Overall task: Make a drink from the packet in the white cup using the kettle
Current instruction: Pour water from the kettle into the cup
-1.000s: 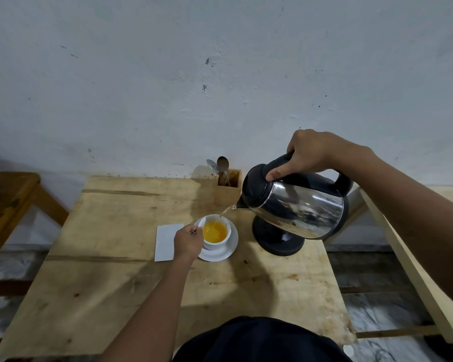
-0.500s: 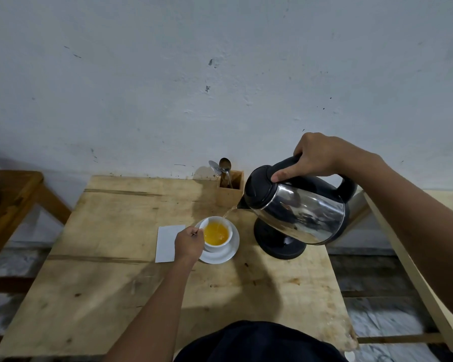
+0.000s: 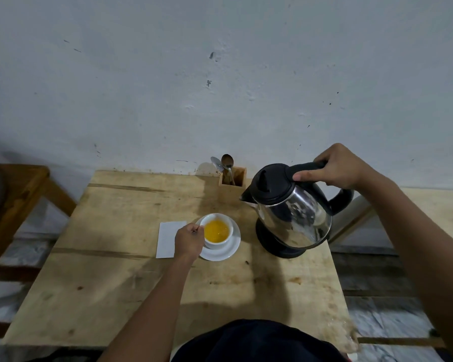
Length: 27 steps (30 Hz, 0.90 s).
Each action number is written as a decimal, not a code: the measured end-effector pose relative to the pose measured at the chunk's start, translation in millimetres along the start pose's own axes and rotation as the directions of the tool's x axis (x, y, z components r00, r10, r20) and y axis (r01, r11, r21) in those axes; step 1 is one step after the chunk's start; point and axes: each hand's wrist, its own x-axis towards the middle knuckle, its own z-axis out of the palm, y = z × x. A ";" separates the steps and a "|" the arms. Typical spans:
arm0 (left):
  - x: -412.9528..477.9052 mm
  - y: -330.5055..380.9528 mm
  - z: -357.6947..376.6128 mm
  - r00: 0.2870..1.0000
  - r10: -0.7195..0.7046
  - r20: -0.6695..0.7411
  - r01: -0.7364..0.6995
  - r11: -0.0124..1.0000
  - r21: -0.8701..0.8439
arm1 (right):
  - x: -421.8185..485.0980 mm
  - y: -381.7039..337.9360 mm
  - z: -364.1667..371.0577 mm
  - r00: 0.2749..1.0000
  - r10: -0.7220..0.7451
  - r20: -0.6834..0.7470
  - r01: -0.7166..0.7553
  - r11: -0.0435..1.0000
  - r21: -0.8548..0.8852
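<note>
A white cup (image 3: 217, 242) full of orange-yellow liquid stands on a white saucer (image 3: 232, 250) near the middle of the wooden table (image 3: 115, 283). My left hand (image 3: 189, 240) is closed on the cup's handle at its left side. My right hand (image 3: 336, 165) grips the black handle of the steel kettle (image 3: 293, 212), which hangs nearly upright just above its black base (image 3: 275, 248), to the right of the cup. No water comes from the spout. A white paper packet (image 3: 168, 237) lies flat left of my left hand.
A small wooden holder (image 3: 233, 180) with two spoons (image 3: 226, 164) stands at the table's back edge by the wall. A wooden bench (image 3: 19, 194) is at the left and a pale wooden board (image 3: 442, 212) at the right.
The kettle has tipped back from pouring to nearly upright and moved right, away from the cup, over its base. The stream of water has stopped. My left hand stays on the cup.
</note>
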 end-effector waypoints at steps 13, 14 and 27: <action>-3.6 5.0 -1.0 0.999 -0.027 -0.024 0.028 0.998 0.063 | -3.5 72.4 30.4 0.980 -0.054 -0.190 0.098 0.968 0.230; -4.1 5.6 -1.0 0.999 -0.028 -0.027 0.029 0.998 0.064 | -2.3 74.8 31.7 0.979 -0.065 -0.193 0.110 0.966 0.234; -8.8 9.7 2.7 0.996 0.012 -0.086 0.003 0.985 0.173 | 13.7 131.0 33.9 0.976 -0.078 -0.204 0.148 0.923 0.354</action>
